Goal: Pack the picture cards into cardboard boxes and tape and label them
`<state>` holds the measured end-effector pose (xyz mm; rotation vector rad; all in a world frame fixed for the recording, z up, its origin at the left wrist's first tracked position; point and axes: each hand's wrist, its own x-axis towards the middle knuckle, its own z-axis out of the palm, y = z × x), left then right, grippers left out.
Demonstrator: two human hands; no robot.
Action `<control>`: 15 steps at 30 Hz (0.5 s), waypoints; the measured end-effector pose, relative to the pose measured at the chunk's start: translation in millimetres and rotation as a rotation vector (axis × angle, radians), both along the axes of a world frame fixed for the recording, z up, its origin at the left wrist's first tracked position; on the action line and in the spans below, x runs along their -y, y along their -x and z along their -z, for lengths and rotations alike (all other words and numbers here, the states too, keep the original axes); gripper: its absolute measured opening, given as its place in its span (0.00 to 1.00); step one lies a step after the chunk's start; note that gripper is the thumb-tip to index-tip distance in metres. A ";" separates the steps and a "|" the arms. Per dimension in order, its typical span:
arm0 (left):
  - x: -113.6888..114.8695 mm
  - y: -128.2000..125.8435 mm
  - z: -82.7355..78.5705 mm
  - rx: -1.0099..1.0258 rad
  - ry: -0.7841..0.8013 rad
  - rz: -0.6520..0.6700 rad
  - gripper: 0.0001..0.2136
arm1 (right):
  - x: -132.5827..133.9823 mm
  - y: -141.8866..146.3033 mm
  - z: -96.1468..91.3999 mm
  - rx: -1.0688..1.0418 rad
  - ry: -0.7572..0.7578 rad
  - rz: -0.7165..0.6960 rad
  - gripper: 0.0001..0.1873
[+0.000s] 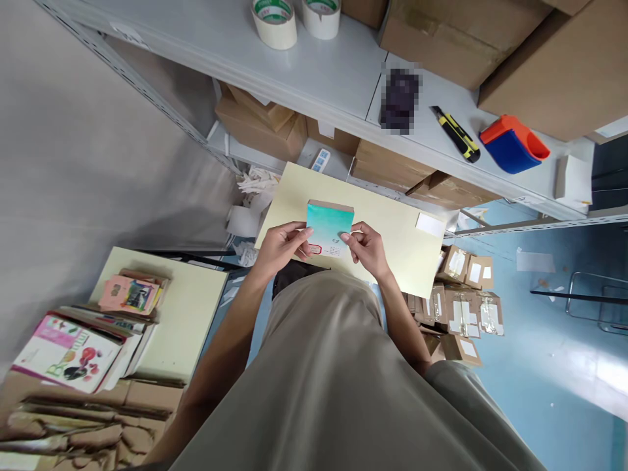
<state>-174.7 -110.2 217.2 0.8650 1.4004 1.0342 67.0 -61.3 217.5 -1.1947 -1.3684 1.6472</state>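
Note:
Both hands hold a small teal and white box (329, 227) just above a pale yellow table (392, 222). My left hand (280, 247) grips its lower left corner with thumb and fingers. Pinching the lower right edge is my right hand (366, 250). The box has a brown top edge and a small red mark near its lower left. Below the hands my grey clothing fills the lower middle of the view.
A grey metal shelf (324, 72) above holds two tape rolls (275, 19), a yellow utility knife (457, 134), a blue and orange tape dispenser (513, 144) and cardboard boxes (461, 33). Taped parcels (464, 307) lie on the blue floor at right. Books (69, 350) are stacked at left.

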 end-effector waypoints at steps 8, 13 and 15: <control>0.2 3.4 -3.4 -0.016 -0.056 -0.017 0.42 | 0.0 -8.2 10.9 -0.066 0.038 -0.067 0.35; -0.9 2.9 -1.4 -0.113 -0.126 -0.022 0.35 | 1.7 -6.0 21.7 -0.086 0.028 -0.061 0.34; -0.2 -0.8 3.5 -0.159 -0.183 -0.015 0.31 | 2.7 0.8 29.0 -0.087 0.014 -0.002 0.32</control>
